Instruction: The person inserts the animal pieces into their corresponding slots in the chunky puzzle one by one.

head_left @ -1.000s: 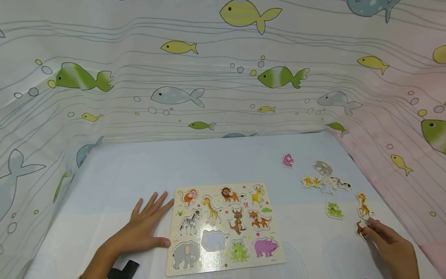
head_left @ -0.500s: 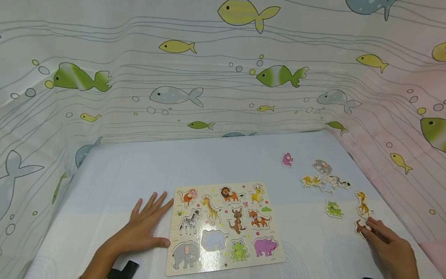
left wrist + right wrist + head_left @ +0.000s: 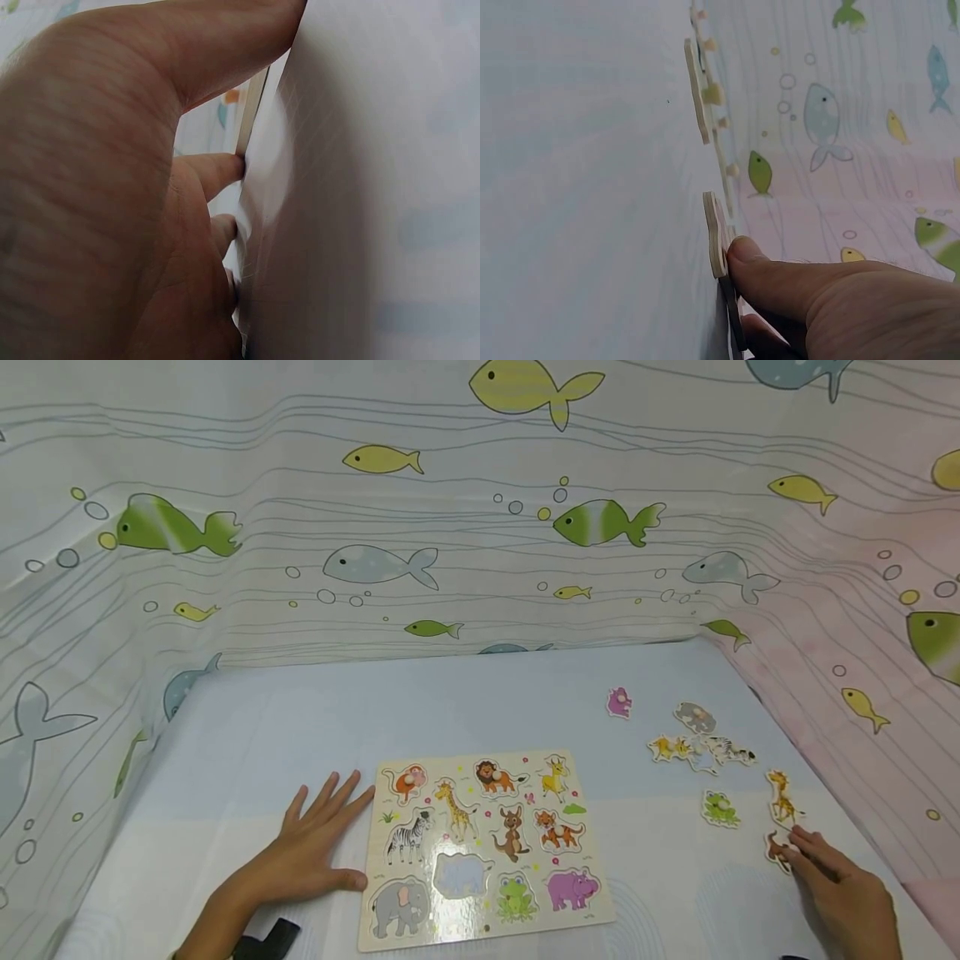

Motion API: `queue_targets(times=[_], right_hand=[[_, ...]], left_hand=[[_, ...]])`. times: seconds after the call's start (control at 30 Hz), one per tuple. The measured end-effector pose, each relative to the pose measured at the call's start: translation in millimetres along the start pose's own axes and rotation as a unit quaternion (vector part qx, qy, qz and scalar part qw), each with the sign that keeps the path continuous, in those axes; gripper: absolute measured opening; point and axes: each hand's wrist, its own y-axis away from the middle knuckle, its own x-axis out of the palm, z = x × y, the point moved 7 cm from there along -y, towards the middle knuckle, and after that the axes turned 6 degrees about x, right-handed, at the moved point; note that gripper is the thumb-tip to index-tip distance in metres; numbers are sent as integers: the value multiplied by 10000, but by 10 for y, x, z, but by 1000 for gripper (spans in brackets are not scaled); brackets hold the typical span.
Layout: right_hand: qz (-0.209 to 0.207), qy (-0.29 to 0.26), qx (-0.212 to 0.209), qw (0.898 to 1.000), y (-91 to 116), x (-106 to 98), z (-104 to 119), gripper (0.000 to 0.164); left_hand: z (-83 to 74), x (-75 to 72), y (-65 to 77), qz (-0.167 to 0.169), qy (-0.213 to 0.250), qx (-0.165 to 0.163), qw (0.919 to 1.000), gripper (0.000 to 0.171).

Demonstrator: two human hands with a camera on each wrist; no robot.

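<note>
A wooden animal puzzle board lies flat in front of me in the head view. My left hand rests spread beside its left side, with thumb and index finger touching the edge; the left wrist view shows the board's edge at the fingers. On the right, my right hand pinches a brown animal puzzle piece between thumb and fingers. That piece appears edge-on in the right wrist view, and the fingers partly cover it. Just above it lies a giraffe piece, with a frog piece to its left.
Farther back on the table are a purple piece, an elephant piece, a zebra piece and a yellow animal piece. A black object is under the left wrist. Fish-patterned cloth stands behind the table.
Both hands keep their places, and the pieces stay where they lie. Only a slight shift of the head view shows.
</note>
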Motion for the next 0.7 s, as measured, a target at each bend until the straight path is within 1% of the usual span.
queue_targets(times=[0.13, 0.37, 0.6, 0.7], right_hand=[[-15, 53, -116, 9999, -6, -20, -8, 50], [-544, 80, -347, 9979, 28, -59, 2, 40], [-685, 65, -433, 9967, 43, -75, 25, 38], [-745, 27, -384, 9965, 42, -72, 34, 37]], left_hand=[[15, 8, 6, 4, 9, -10, 10000, 115], [23, 12, 3, 2, -9, 14, 10000, 115], [11, 1, 4, -1, 49, 21, 10000, 115], [7, -3, 2, -19, 27, 49, 10000, 115]])
